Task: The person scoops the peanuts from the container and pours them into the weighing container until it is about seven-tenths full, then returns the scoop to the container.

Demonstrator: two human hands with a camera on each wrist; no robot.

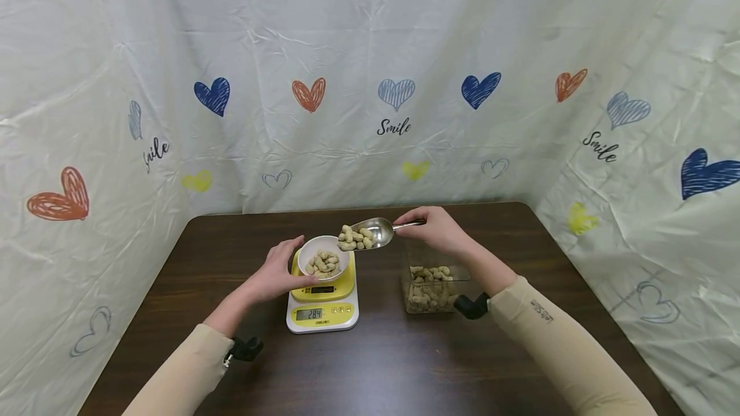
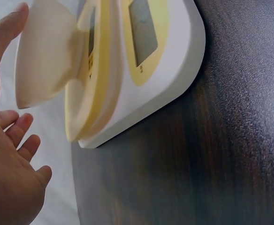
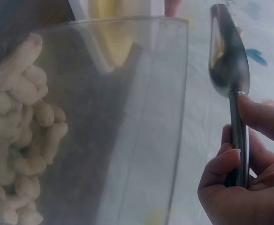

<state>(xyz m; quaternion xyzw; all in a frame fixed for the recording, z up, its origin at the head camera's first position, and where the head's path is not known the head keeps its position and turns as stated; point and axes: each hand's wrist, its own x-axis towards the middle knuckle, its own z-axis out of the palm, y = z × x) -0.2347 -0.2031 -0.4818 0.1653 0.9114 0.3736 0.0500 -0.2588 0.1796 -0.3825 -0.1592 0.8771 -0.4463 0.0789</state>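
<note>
A white bowl [image 1: 309, 248] with peanuts [image 1: 325, 265] in it stands on a yellow-and-white kitchen scale [image 1: 348, 318], whose display reads 28.4. My left hand [image 1: 276, 276] is spread around the bowl's left side, thumb at the near rim and fingers toward the far side. In the left wrist view the fingers look loose beside the bowl [image 2: 43, 56]. My right hand [image 1: 440, 231] grips the handle of a metal scoop [image 1: 383, 231]. Several peanuts [image 1: 355, 238] lie in the scoop, its front edge overlapping the bowl's right rim in the head view.
Below my right hand stands a clear plastic container [image 1: 409, 307] partly filled with peanuts [image 3: 24, 136]. Everything rests on a dark brown wooden table [image 1: 393, 364]. A white curtain [image 1: 347, 165] printed with hearts hangs behind the table and along both sides.
</note>
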